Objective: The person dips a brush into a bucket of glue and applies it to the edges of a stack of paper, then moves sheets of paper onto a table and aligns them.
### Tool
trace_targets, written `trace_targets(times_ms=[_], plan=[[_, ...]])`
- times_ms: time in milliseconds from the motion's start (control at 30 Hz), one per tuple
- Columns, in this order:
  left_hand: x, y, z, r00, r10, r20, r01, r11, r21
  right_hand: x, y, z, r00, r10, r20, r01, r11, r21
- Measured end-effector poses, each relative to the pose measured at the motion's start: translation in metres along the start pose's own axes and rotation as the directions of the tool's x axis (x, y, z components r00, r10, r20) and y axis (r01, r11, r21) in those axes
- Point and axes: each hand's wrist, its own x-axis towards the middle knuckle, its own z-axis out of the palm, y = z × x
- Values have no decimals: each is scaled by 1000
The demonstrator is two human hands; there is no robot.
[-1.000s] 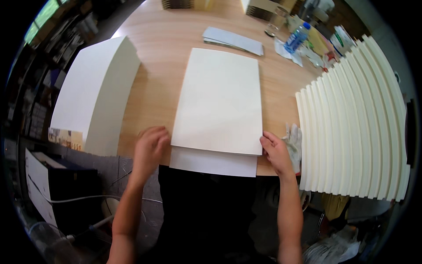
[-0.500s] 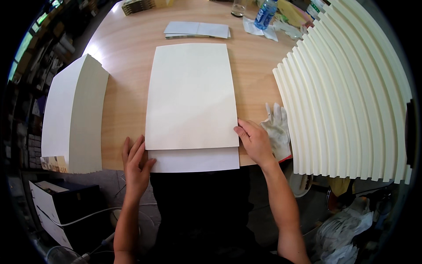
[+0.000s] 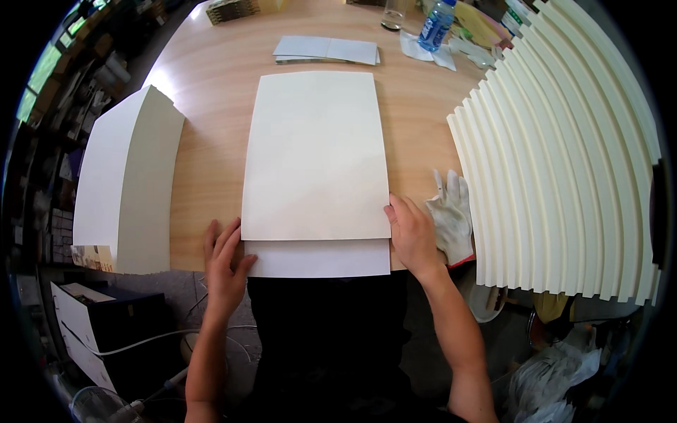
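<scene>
A large cream board or stack of sheets (image 3: 316, 155) lies flat in the middle of the table. From under its near edge sticks out a white sheet (image 3: 321, 259), which reaches the table's front edge. My left hand (image 3: 226, 257) rests at the near left corner, fingers stretched out and slightly apart, fingertips against the side. At the right edge my right hand (image 3: 415, 229) has its thumb and curled fingers pressed together on the cream board's border. A white work glove (image 3: 451, 215) with a red cuff lies just right of that hand.
A tall block of white sheets (image 3: 116, 180) stands at the left. Cream stacks in staggered layers (image 3: 557, 169) rise at the right. Beyond the board lie folded white cards (image 3: 326, 51), with a blue-labelled bottle (image 3: 436, 27) and a glass (image 3: 392, 15) farther right. A dark-sided cabinet (image 3: 120, 331) stands below left.
The whole scene has shifted slightly to the right in the picture. My hands keep nearly the same places on the board's edges.
</scene>
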Motion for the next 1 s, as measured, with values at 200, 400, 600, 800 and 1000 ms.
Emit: trace_targets(times_ms=[200,400,600,800,1000], plan=[[-1,-4,-1,1000,18,-14,-18,1000,-3,11,-3,-26,947,268,178,-301,933,197],[0,-3,-1,1000,6,-16,-6,1000,-16,-4,-19,-39,954,212,212,-231,971,66],[-3,0,0,994,5,-107,-9,999,-42,-9,-23,-30,911,317,265,-353,930,100],[-4,-10,-1,993,100,-61,-99,995,17,-14,-26,-22,969,157,190,-150,987,-49],[-1,-7,0,995,89,-36,-90,996,-13,-21,-18,-16,990,75,116,-66,995,-79]])
